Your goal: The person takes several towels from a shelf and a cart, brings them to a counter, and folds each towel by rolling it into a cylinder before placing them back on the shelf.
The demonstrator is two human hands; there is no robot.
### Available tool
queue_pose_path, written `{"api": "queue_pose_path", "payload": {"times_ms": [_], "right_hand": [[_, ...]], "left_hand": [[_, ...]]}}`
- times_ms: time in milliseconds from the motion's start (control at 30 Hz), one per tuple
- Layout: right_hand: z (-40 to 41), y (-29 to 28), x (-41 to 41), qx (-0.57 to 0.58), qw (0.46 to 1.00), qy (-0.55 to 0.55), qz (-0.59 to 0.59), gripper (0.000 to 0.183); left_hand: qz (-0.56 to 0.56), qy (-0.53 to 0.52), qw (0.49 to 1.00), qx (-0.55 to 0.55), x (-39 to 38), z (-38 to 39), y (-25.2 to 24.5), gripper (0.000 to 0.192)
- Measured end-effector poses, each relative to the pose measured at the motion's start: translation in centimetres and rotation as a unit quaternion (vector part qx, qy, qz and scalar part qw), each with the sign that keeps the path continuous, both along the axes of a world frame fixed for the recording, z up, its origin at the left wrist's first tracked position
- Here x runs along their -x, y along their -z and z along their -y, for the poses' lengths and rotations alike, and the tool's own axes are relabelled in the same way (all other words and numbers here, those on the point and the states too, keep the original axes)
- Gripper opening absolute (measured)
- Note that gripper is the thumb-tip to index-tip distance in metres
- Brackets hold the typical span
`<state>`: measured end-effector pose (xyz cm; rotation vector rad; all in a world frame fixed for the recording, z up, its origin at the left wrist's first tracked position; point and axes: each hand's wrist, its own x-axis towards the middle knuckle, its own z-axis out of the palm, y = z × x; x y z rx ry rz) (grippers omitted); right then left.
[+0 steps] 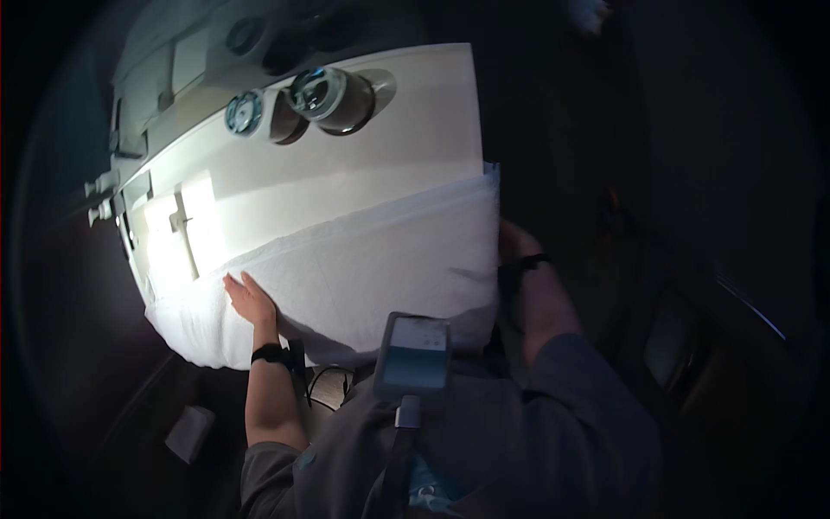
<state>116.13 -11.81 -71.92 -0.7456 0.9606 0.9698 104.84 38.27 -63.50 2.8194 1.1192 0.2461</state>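
A white cloth covers the near part of a pale tabletop and hangs over its near edge. My left hand rests on the cloth near its left part, fingers extended and holding nothing visible. At the cloth's right edge is my right hand, its fingers hidden in shadow beside the hanging side, so its grip is unclear. Beyond the cloth stand two glass-like round vessels, a larger one and a smaller one.
A bright patch of light falls on the table's left part, where a thin dark object shows. Pale knob-like parts jut out at the far left. A phone-like device hangs at my chest. A white box-like item lies low at the left.
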Motion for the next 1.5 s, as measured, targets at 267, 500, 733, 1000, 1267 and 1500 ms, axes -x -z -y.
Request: {"api": "queue_pose_path", "payload": {"times_ms": [267, 500, 733, 1000, 1267, 1500], "right_hand": [[13.0, 2.0, 3.3, 0.017, 0.998, -0.026, 0.056, 0.059], [18.8, -19.1, 2.1, 0.192, 0.905, -0.136, 0.354, 0.059], [10.6, -36.5, 2.5, 0.369, 0.753, -0.267, 0.474, 0.055], [-19.0, -38.3, 8.0, 0.068, 0.747, -0.343, 0.566, 0.069], [-26.0, -25.8, 11.6, 0.11, 0.716, -0.394, 0.566, 0.068], [-15.7, -23.8, 8.9, 0.319, 0.635, -0.4, 0.579, 0.049]], "left_hand": [[-0.062, 0.104, 0.993, 0.003, 1.2, 3.8, -0.5, 0.066], [-0.089, 0.33, 0.939, 0.032, 4.5, 13.6, -4.4, 0.063], [0.007, 0.383, 0.918, 0.1, 3.9, 15.8, -4.6, 0.058], [0.223, 0.107, 0.685, 0.685, 4.5, 7.1, -9.7, 0.051], [0.089, -0.025, 0.783, 0.615, 11.1, -4.1, -3.6, 0.075], [0.179, 0.083, 0.831, 0.52, 10.9, -2.0, -6.6, 0.07]]}}
